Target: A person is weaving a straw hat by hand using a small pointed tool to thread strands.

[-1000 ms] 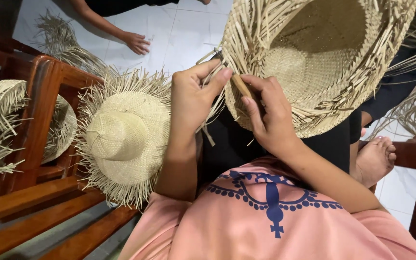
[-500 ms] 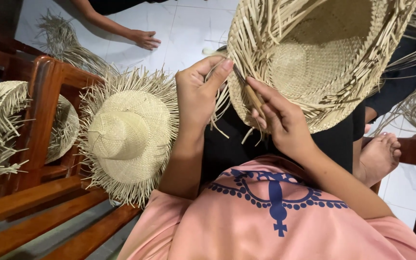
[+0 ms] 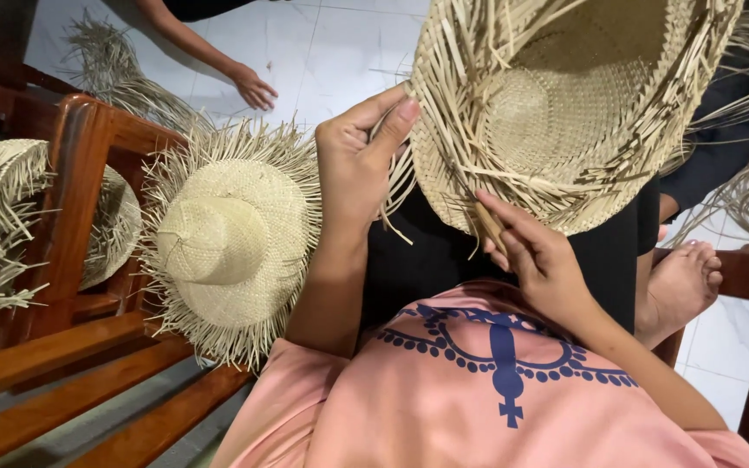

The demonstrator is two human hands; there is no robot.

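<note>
— Straw everywhere on that lap. What is the person holding?

— An unfinished woven hat of tan straw strips with a ragged, loose-ended brim [image 3: 565, 113], turned inner side toward the camera, raised over the black-clad lap. The left hand [image 3: 359, 160] pinches the brim's left edge between thumb and forefinger, clenched on the strips.

— And the right hand?

— The right hand [image 3: 535, 256] sits at the lower rim, fingers closed around a small brown wooden stick-like tool [image 3: 489, 224] whose tip touches the loose strands there.

— What lies nearby?

— A finished pale straw hat with a fringed brim [image 3: 227, 238] rests crown up on the reddish-brown wooden bench [image 3: 88, 347], just beside the left forearm. Another fringed straw hat [image 3: 2, 225] lies behind the bench's armrest. Farther off, another person's hand [image 3: 253, 87] rests on the white tiled floor [image 3: 340, 43], well apart from the work. A bare foot [image 3: 682, 282] shows at the right.
</note>
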